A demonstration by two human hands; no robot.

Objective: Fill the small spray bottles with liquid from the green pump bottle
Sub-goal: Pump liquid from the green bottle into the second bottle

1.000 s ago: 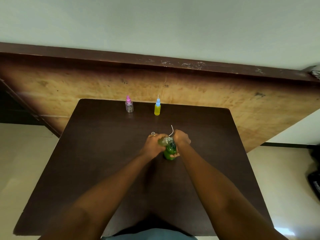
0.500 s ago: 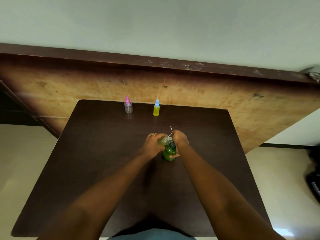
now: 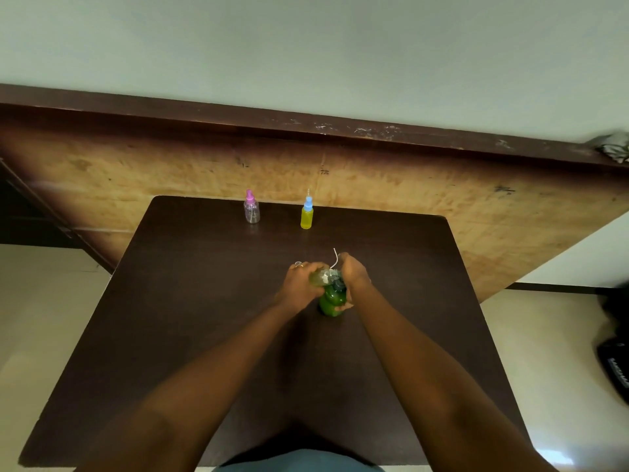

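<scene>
The green pump bottle (image 3: 328, 302) stands upright near the middle of the dark table (image 3: 190, 301). My right hand (image 3: 354, 276) is closed over its pump top, and a thin white tube (image 3: 335, 257) sticks up past those fingers. My left hand (image 3: 300, 285) holds a small clear spray bottle (image 3: 320, 277), tilted with its mouth against the pump's nozzle; some pale liquid shows inside it. At the table's far edge stand a clear spray bottle with a pink cap (image 3: 252, 211) and a yellow-filled one with a blue cap (image 3: 307, 217).
A small clear cap (image 3: 299, 264) lies on the table just beyond my left hand. A large wooden panel (image 3: 408, 185) rises behind the table's far edge. A dark object (image 3: 614, 366) sits on the floor at the right.
None of the bottles has moved. Both hands stay at the green bottle in the same grip; only the view has shifted slightly.
</scene>
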